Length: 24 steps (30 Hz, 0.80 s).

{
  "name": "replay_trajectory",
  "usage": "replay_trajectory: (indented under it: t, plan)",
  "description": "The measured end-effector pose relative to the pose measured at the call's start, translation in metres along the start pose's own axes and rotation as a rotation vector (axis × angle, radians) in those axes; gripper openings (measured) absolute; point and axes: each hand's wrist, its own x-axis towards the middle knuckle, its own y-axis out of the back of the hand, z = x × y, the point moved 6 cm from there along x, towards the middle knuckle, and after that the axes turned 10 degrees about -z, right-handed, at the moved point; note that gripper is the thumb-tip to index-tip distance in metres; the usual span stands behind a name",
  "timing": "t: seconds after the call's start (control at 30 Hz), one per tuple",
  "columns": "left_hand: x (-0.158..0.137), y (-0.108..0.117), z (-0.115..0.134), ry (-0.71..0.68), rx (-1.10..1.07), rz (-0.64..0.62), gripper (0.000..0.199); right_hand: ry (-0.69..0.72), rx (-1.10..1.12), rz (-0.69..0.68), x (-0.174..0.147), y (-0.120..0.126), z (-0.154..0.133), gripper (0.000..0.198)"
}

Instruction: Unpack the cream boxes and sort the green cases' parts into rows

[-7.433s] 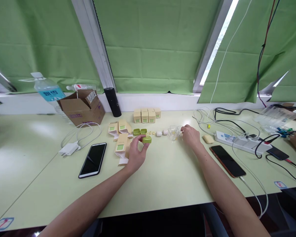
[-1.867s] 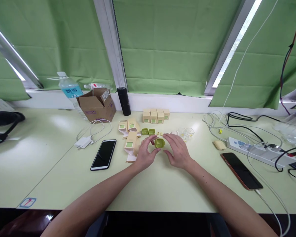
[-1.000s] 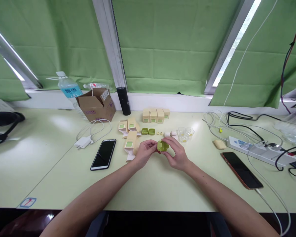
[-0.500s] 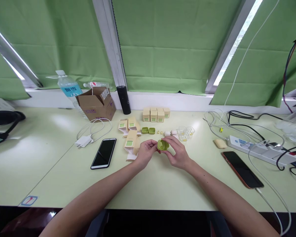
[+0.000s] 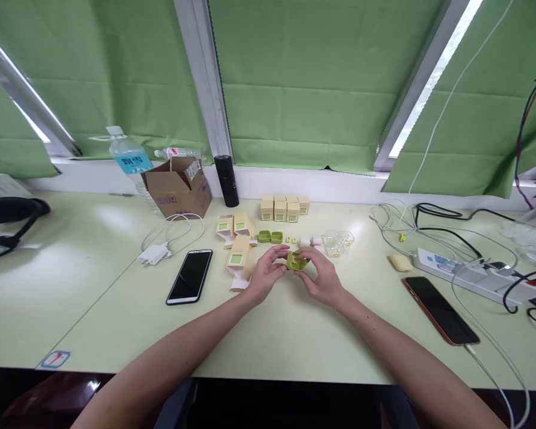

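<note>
Right hand [image 5: 324, 277], thumb and fingers bent into a pinch, grips the right side of a green cup [image 5: 298, 263], while the left hand [image 5: 268, 275], half curled, meets its left edge, though whether it grips is unclear. Held above the surface [image 5: 295, 333] between them, the cup tilts its hollow toward the wearer; its squat shape hides any clear long axis.

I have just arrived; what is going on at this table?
A person's right hand holds a small green container; the left hand is close at its other side, though whether it touches is unclear. Two similar green containers sit on the table beyond, with clear cups to the right and three opened cartons to the left.
</note>
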Motion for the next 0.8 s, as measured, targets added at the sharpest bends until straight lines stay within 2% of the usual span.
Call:
replay_trajectory:
  t: [0.1,0.23,0.6,0.8]
  plan:
    - [0.0,-0.004,0.0,-0.007,0.099,-0.054,0.049,0.022,-0.076,-0.013,0.0,-0.001,0.002,0.021]
    - [0.001,-0.004,-0.007,0.036,0.176,-0.015,0.044,0.023,-0.139,-0.063,0.0,-0.005,0.004,0.023]
    - [0.005,-0.003,-0.02,0.107,0.061,-0.019,0.045,0.009,-0.1,-0.081,0.0,-0.003,0.003,0.03]
    - [0.003,-0.006,-0.02,0.123,0.098,-0.033,0.042,-0.054,-0.066,-0.032,0.001,-0.002,0.005,0.018]
